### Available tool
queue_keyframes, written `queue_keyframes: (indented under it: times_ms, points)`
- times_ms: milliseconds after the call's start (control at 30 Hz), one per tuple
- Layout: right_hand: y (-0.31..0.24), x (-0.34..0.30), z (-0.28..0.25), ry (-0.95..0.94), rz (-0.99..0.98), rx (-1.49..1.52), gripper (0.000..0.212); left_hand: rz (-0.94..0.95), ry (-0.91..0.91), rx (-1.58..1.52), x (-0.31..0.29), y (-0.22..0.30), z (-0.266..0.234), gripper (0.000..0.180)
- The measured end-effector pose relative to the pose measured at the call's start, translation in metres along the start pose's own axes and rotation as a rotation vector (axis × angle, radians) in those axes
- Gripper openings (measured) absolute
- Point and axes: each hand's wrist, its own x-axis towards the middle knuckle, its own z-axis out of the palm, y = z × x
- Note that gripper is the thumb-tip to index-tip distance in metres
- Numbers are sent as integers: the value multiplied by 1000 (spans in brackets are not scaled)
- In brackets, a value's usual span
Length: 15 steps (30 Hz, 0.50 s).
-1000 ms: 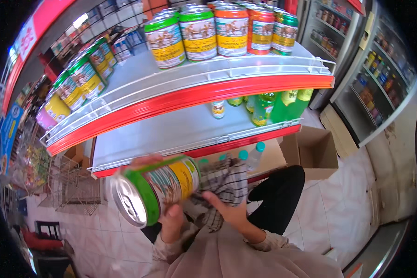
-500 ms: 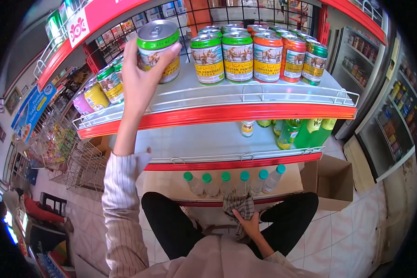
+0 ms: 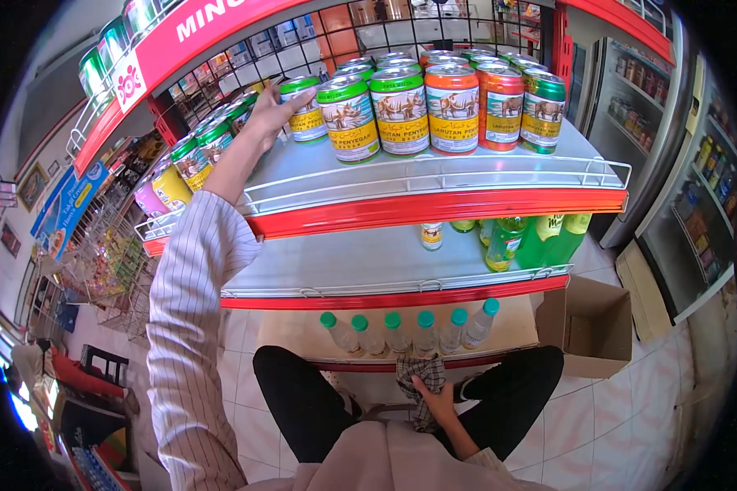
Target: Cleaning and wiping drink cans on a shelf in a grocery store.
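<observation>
At the left end of the block of cans on the upper shelf [image 3: 303, 178], my left hand [image 3: 272, 116] is closed round a drink can [image 3: 307, 124] with a green rim and a yellow-and-white label. The can stands at the shelf surface; part of it is behind my fingers. Right beside it are similar green-rimmed cans [image 3: 400, 114], then orange-rimmed ones [image 3: 453, 110]. Low between my knees, my right hand [image 3: 439, 401] grips a crumpled checked cloth [image 3: 420, 375].
A white wire rail [image 3: 434, 174] runs along the shelf's front. More cans [image 3: 190, 162] stand at the left. Lower down are green bottles [image 3: 508, 244] and clear bottles with green caps [image 3: 426, 334]. An open cardboard box [image 3: 585, 327] and fridges [image 3: 700, 188] are at the right.
My left hand has carried the can from above the shelf's front back and down beside the other cans. My right hand still holds the cloth, and the view has shifted slightly.
</observation>
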Motion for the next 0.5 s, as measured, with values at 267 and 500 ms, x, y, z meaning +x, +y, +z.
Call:
queue_keyframes:
  times_ms: [267, 500]
  points:
    - [-17, -7, -1, -41, 1, -1, 62, -94, -345, -257, 18, -3, 6, 65]
    - [-37, -3, -2, 25, -8, -57, 60, -130, -310, -139, 17, 4, 20, 71]
